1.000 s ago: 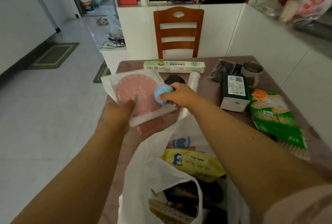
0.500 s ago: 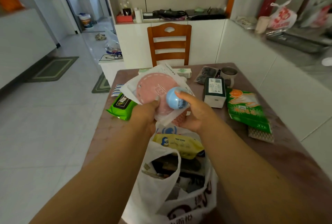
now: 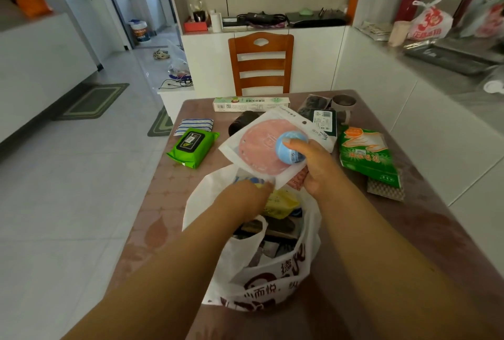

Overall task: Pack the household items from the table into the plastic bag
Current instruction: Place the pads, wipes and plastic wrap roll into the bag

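Note:
A white plastic bag [image 3: 272, 279] with dark red print stands open on the table's near half. It holds a yellow wipes pack [image 3: 281, 202] and dark items. My right hand [image 3: 316, 170] holds a blue ball [image 3: 289, 146] against a flat white packet with a pink disc [image 3: 256, 148], just above the bag's far rim. My left hand [image 3: 245, 195] is down at the bag's far rim, below the packet's lower corner. Its fingers are hidden.
On the brown table [image 3: 409, 230] lie a green wipes pack [image 3: 193, 146], a striped cloth [image 3: 195, 124], a long box [image 3: 251, 103], a dark box [image 3: 324, 121], a mug [image 3: 343, 103], a green glove pack [image 3: 365, 154] and a scouring pad [image 3: 384, 189]. A wooden chair [image 3: 260, 67] stands behind.
My left hand has let go of the packet and dropped to the bag's rim. The right hand now carries the packet and the ball alone, closer to the bag.

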A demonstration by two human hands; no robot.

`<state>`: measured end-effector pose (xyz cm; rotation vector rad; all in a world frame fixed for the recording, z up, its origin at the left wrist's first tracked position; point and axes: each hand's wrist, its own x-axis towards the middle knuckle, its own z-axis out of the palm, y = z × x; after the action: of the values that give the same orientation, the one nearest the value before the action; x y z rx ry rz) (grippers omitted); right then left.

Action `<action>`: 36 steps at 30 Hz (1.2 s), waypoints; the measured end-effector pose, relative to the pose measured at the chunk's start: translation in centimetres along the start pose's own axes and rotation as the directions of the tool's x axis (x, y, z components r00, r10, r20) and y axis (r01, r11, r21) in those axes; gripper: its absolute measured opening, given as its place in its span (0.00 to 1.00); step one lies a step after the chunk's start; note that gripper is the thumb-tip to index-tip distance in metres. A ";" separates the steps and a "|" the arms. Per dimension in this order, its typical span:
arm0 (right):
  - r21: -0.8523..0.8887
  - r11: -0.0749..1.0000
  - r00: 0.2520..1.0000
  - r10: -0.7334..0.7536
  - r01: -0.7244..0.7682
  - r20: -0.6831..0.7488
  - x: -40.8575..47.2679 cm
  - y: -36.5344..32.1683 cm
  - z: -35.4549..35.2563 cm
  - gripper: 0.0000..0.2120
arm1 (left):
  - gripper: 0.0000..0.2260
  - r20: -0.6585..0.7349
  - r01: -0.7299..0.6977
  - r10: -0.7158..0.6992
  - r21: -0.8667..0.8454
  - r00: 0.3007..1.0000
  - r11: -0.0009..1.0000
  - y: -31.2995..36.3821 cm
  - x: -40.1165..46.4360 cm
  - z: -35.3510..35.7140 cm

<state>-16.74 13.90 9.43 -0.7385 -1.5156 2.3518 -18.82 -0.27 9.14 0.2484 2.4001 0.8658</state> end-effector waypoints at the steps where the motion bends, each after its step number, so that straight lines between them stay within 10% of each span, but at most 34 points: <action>1: 0.014 1.000 1.000 -0.005 0.005 -0.003 -0.3 -0.1 -0.4 0.31 | 0.22 0.034 0.041 -0.041 -0.005 0.999 0.999 -0.2 -0.2 0.4; 14: -0.520 0.853 0.997 0.075 -0.049 0.030 -2.0 -1.8 -4.3 0.18 | 0.25 0.402 0.190 -0.020 -0.389 0.916 0.902 -2.6 -3.2 -2.3; 18: -0.549 0.828 0.971 0.211 -0.115 0.114 -2.1 -1.3 -4.1 0.21 | 0.13 0.027 -0.016 0.062 -0.792 0.998 0.610 -3.6 -3.6 -4.1; 22: -0.687 0.716 0.872 0.409 -0.123 0.270 -2.4 1.5 -0.7 0.30 | 0.15 -0.257 -0.233 0.020 -0.837 0.966 0.495 -4.0 -3.9 -5.2; 27: -0.946 0.122 0.911 0.258 0.300 0.323 -2.6 4.0 2.3 0.36 | 0.15 -0.313 -0.273 0.003 -0.824 0.950 0.497 -4.2 -4.9 -5.5; 30: -0.915 0.067 0.910 0.099 0.397 0.402 -3.3 4.2 2.9 0.30 | 0.14 -0.296 -0.254 -0.001 -0.823 0.955 0.508 -4.5 -4.9 -5.7; 36: -0.868 0.062 0.819 0.304 0.492 0.486 -3.3 6.9 5.1 0.25 | 0.17 -0.267 -0.241 0.024 -0.821 0.963 0.517 -4.5 -4.4 -6.2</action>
<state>-16.24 5.47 5.85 0.0681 -3.3976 0.8922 -18.71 -8.60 12.17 -0.0727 1.8303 2.1278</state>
